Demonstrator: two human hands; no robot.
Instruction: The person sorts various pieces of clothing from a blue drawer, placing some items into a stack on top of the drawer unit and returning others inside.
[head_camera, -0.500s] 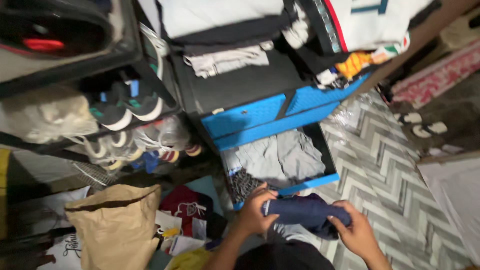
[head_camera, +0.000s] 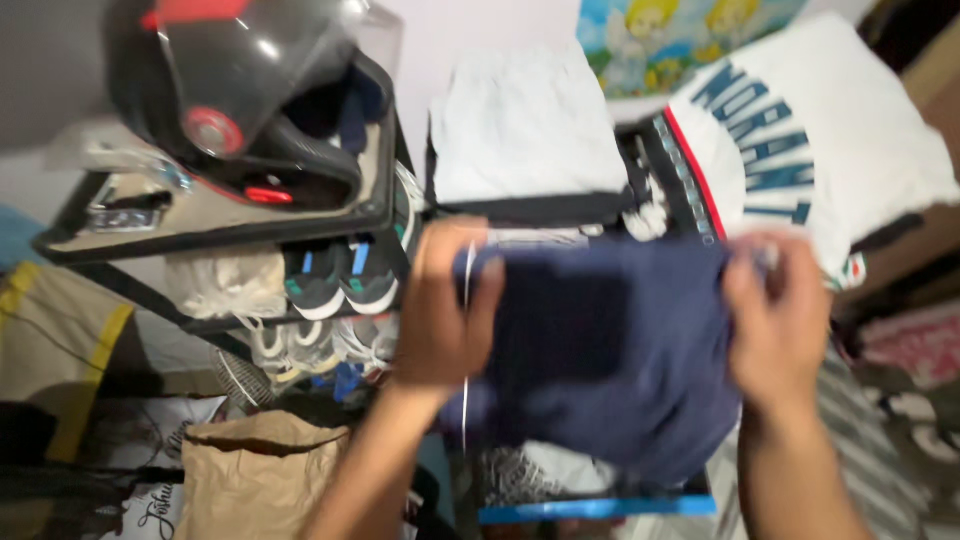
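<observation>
I hold a dark navy garment (head_camera: 600, 350) spread out in the air in front of me. My left hand (head_camera: 440, 310) grips its upper left edge and my right hand (head_camera: 778, 325) grips its upper right edge. The cloth hangs down between them and hides most of the blue drawer unit behind. Only the blue front edge of an open drawer (head_camera: 600, 508) shows below the garment, with grey and patterned clothes inside it. The picture is blurred by motion.
Folded white clothes (head_camera: 525, 130) and a white jersey with teal lettering (head_camera: 810, 130) lie on top of the unit. To the left, a rack holds a black helmet (head_camera: 240, 100) and sneakers (head_camera: 340, 280). A brown paper bag (head_camera: 255, 470) stands at lower left.
Both hands have lifted the navy garment from low over the open drawer up to chest height and spread it open. The view has tilted upward, showing the helmet and the shelf top.
</observation>
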